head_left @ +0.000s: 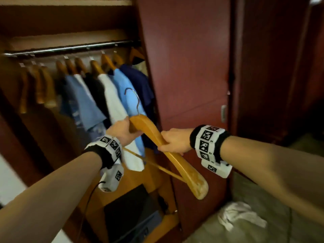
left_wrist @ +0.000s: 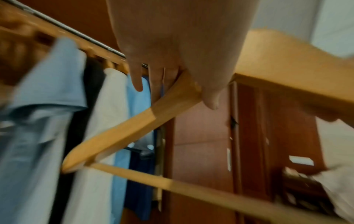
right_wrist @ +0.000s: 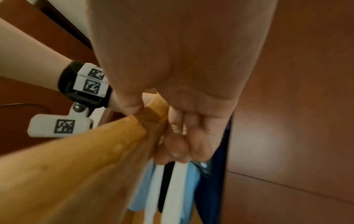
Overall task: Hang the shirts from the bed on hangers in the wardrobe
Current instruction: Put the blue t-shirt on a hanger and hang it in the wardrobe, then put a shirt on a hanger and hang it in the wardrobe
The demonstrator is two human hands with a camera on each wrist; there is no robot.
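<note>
I hold an empty wooden hanger [head_left: 157, 135] with a metal hook in front of the open wardrobe. My left hand [head_left: 125, 131] grips its left arm near the hook, thumb over the wood [left_wrist: 172, 97]. My right hand [head_left: 172, 142] is curled round the hanger's right arm [right_wrist: 95, 151]. Several shirts [head_left: 114, 102] hang from wooden hangers on the metal rail [head_left: 70, 48]. A crumpled white shirt [head_left: 240, 216] lies on the bed at the lower right.
The dark red wardrobe door [head_left: 189, 76] stands open just right of my hands. Several empty wooden hangers [head_left: 38, 85] hang at the rail's left end. A dark box [head_left: 129, 213] sits low in the wardrobe. The bed [head_left: 263, 199] has an olive cover.
</note>
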